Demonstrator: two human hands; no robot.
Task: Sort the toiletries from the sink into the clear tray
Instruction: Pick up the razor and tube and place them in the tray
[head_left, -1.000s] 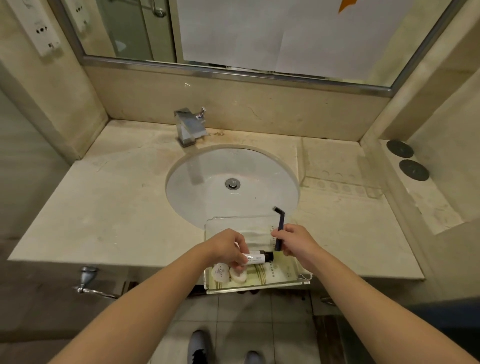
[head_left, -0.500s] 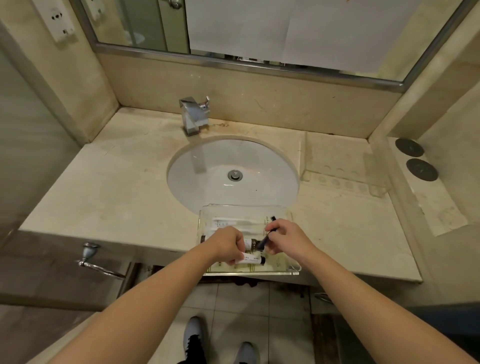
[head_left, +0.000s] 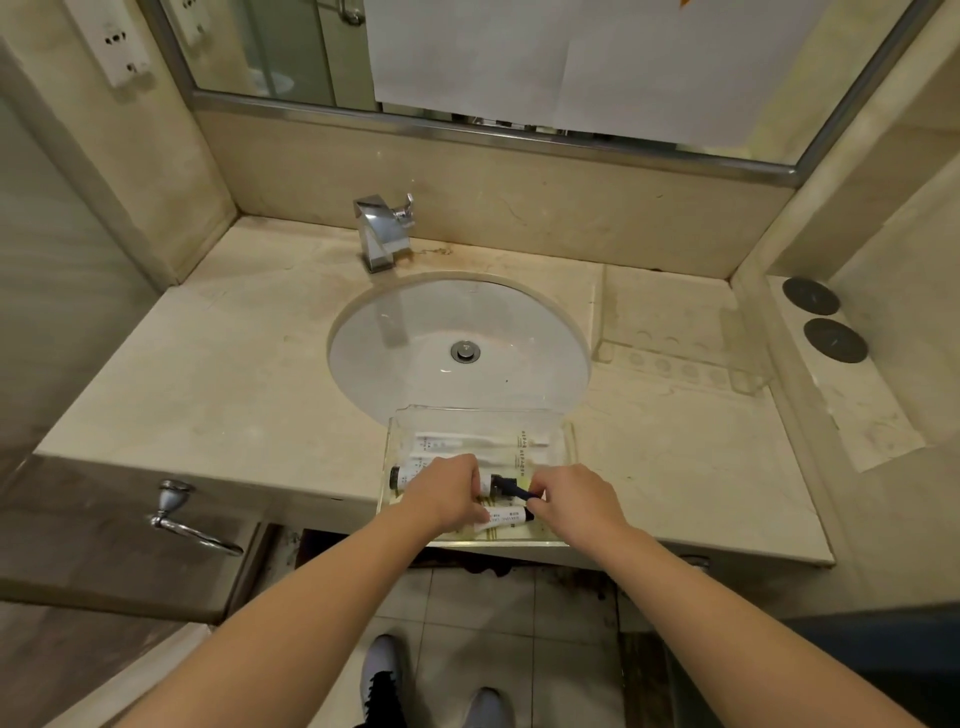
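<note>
Both forearms extend from 6 o'clock toward the clear tray, which sits on the front edge of the countertop, at 6 o'clock from the sink. The left hand lies palm down over the tray's left half, knuckles raised. The right hand lies over the right half, its wrist angled toward 5 o'clock.

Around the tray: the faucet stands at 12 o'clock from the sink; a second clear holder sits at 3 o'clock from it; 2 dark discs lie on the side ledge. A towel ring hangs below the counter at 9 o'clock from the hands. The hands cover the tray's middle, hiding part of its contents.

The left hand's fingers curl down onto a white tube with a dark cap lying in the tray. The right hand's thumb and fingertips pinch the dark razor, which is low over the tray between the 2 hands. Another white tube lies at the tray's near edge, and 2 wrapped white packets lie along its far side.
</note>
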